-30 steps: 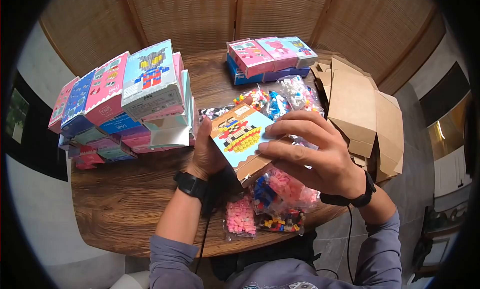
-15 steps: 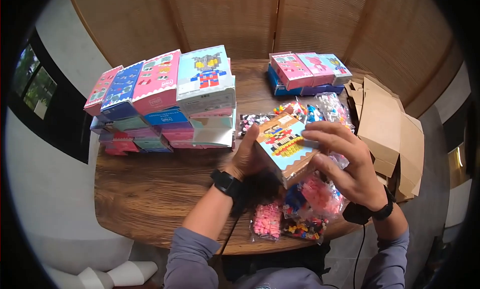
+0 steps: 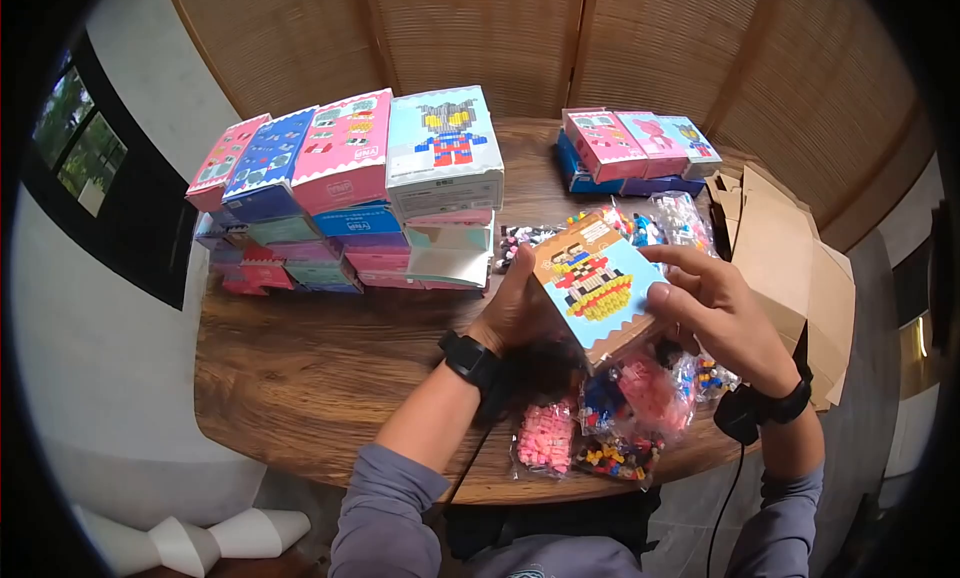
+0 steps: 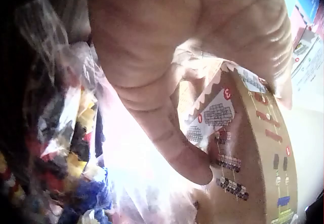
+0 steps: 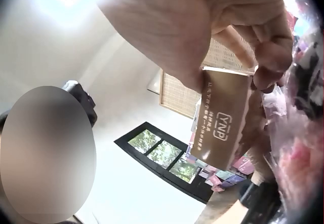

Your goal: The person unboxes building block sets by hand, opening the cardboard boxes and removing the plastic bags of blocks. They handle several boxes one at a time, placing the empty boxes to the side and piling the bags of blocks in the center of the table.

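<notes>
A brown toy-brick box [image 3: 595, 283] with a pale blue top and a picture of a yellow boat-shaped brick model is held tilted above the table. My left hand [image 3: 510, 303] grips its left side, thumb along the edge and fingers underneath. In the left wrist view, a finger lies across the box side [image 4: 253, 138] printed with building steps. My right hand [image 3: 728, 323] pinches the right end, thumb on the top face and fingers bent at the edge. The right wrist view shows the brown end panel [image 5: 217, 120] with YNP lettering. Below lie bags of pink [image 3: 545, 440] and mixed bricks [image 3: 622, 460].
A tall stack of colourful boxes [image 3: 340, 153] stands at the left, with an opened white flap [image 3: 450, 263] low on its right. More boxes [image 3: 650, 148] sit at the back right. Flattened brown cardboard [image 3: 775, 253] lies at the right edge. Further brick bags [image 3: 685, 223] lie behind the held box.
The head view has swung left. My right hand's fingers have left the box's top face and moved to its right end, with the thumb now on top. The left hand keeps its grip.
</notes>
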Demonstrator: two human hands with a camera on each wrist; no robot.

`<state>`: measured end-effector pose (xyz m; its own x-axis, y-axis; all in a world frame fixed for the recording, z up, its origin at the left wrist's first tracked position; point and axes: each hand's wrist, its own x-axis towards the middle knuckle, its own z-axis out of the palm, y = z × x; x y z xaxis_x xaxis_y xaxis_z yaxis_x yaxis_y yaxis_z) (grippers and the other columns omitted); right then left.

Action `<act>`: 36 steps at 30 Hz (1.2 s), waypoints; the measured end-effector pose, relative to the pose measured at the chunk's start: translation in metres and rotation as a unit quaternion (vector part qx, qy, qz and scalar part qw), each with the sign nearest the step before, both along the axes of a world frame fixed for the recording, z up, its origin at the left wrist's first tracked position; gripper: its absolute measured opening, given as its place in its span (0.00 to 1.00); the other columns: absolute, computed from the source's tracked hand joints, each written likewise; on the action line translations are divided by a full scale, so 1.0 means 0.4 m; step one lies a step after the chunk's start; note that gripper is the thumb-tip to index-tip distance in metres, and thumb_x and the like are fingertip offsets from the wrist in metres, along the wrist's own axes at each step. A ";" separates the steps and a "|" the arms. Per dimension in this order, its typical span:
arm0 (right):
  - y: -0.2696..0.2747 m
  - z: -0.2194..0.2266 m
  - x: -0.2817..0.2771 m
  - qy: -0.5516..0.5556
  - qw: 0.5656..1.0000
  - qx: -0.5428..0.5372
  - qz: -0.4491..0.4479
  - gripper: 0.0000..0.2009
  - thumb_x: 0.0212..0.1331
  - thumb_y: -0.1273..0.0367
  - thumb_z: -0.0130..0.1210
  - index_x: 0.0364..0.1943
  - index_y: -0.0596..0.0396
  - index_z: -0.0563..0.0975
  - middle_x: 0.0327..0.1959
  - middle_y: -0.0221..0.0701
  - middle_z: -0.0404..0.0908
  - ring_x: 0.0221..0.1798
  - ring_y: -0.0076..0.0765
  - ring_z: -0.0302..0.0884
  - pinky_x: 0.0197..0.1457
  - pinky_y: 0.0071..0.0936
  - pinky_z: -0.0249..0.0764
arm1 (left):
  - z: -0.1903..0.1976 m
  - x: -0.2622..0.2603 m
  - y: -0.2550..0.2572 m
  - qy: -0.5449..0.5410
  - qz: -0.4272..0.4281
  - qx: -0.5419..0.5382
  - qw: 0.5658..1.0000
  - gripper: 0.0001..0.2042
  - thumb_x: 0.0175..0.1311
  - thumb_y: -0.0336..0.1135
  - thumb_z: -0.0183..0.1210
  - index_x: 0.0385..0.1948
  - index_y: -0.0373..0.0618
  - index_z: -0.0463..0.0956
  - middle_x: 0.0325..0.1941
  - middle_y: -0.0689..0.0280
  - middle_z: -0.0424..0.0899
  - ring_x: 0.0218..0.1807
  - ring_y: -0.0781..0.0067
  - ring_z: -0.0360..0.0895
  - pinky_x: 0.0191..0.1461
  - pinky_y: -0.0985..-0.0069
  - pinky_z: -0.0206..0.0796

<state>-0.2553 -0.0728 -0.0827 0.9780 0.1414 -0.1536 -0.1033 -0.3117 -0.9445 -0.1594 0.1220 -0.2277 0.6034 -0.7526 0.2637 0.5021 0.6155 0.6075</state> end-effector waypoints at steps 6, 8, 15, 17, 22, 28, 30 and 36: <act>-0.028 0.028 0.006 0.023 0.991 0.118 -0.054 0.25 0.67 0.63 0.55 0.60 0.69 0.68 0.39 0.38 0.81 0.33 0.23 0.80 0.28 0.22 0.80 | 0.007 0.006 -0.017 0.069 0.022 -0.030 0.997 0.53 0.56 0.82 0.35 0.72 0.42 0.51 0.71 0.50 0.64 0.70 0.53 0.66 0.71 0.55 0.58; -0.044 0.032 0.013 -0.015 0.985 0.162 -0.050 0.24 0.68 0.64 0.52 0.61 0.70 0.67 0.41 0.39 0.81 0.34 0.27 0.82 0.30 0.26 0.83 | -0.003 0.022 -0.019 0.090 0.007 -0.037 0.995 0.50 0.59 0.80 0.36 0.70 0.42 0.55 0.62 0.51 0.71 0.56 0.57 0.76 0.62 0.55 0.68; 0.025 0.060 0.053 -0.058 0.972 0.226 -0.026 0.21 0.71 0.66 0.49 0.61 0.67 0.66 0.48 0.39 0.80 0.41 0.32 0.85 0.40 0.31 0.86 | 0.027 0.016 -0.018 0.107 0.004 -0.012 0.994 0.46 0.64 0.74 0.39 0.70 0.38 0.55 0.60 0.48 0.72 0.48 0.60 0.79 0.52 0.60 0.75; 0.046 0.076 0.080 -0.064 0.965 0.253 0.005 0.20 0.71 0.67 0.50 0.60 0.67 0.66 0.48 0.39 0.80 0.41 0.30 0.85 0.41 0.30 0.86 | 0.021 0.020 -0.017 0.105 -0.001 -0.003 0.994 0.45 0.64 0.73 0.40 0.69 0.38 0.55 0.60 0.48 0.73 0.47 0.61 0.79 0.53 0.60 0.75; 0.104 0.118 0.156 -0.071 0.974 0.208 0.064 0.19 0.70 0.63 0.53 0.53 0.68 0.71 0.41 0.39 0.83 0.37 0.26 0.84 0.42 0.24 0.84 | 0.016 0.024 -0.019 0.081 -0.003 0.006 0.997 0.45 0.63 0.72 0.44 0.67 0.37 0.58 0.64 0.45 0.70 0.49 0.59 0.79 0.55 0.57 0.74; 0.179 0.131 0.237 -0.073 0.977 0.185 0.081 0.22 0.69 0.59 0.53 0.50 0.71 0.74 0.35 0.33 0.81 0.32 0.20 0.82 0.40 0.18 0.83 | 0.015 0.026 -0.019 0.078 -0.016 -0.002 0.997 0.43 0.65 0.70 0.44 0.71 0.40 0.55 0.63 0.46 0.72 0.47 0.62 0.80 0.55 0.59 0.74; 0.192 0.134 0.254 -0.078 0.982 0.150 0.090 0.23 0.71 0.56 0.50 0.50 0.68 0.74 0.36 0.34 0.82 0.33 0.20 0.82 0.41 0.18 0.83 | 0.013 0.027 -0.019 0.077 -0.016 0.000 0.997 0.43 0.66 0.69 0.44 0.71 0.40 0.55 0.63 0.47 0.72 0.47 0.62 0.80 0.55 0.60 0.74; 0.239 0.139 0.246 -0.171 0.980 -0.067 0.072 0.27 0.67 0.53 0.54 0.42 0.73 0.75 0.24 0.35 0.79 0.25 0.27 0.82 0.30 0.22 0.80 | 0.014 0.025 -0.018 0.081 -0.010 -0.005 0.997 0.39 0.68 0.66 0.44 0.68 0.40 0.58 0.60 0.50 0.74 0.45 0.65 0.80 0.53 0.61 0.76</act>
